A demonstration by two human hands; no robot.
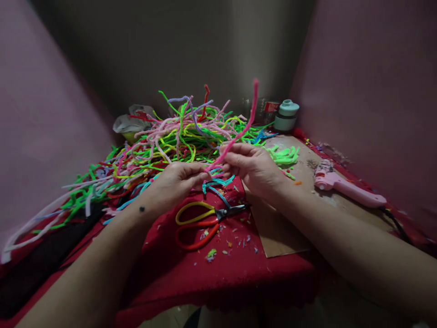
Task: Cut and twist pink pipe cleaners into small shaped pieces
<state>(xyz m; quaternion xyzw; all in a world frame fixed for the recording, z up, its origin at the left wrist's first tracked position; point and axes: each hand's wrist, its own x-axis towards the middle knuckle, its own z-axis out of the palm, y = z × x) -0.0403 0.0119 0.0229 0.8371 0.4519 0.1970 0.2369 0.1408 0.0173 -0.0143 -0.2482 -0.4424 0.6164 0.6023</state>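
A bright pink pipe cleaner point(251, 119) runs between my two hands, its free end sticking up and bent to the upper right. My left hand point(182, 180) pinches its lower end between thumb and fingers. Further along the stem, my right hand point(247, 164) grips it with thumb and forefinger. Just below the hands, scissors point(200, 222) with one yellow and one red handle lie on the red cloth point(218, 282), blades pointing right. Several blue pipe cleaner pieces point(218, 182) lie under and between the hands.
A big tangled heap of coloured pipe cleaners point(184, 136) fills the back and left. On the right, a pink glue gun point(351, 189) rests on a brown board point(280, 232). Behind stand a teal-lidded bottle point(287, 114) and a plastic bag point(131, 123). Fuzz scraps litter the cloth.
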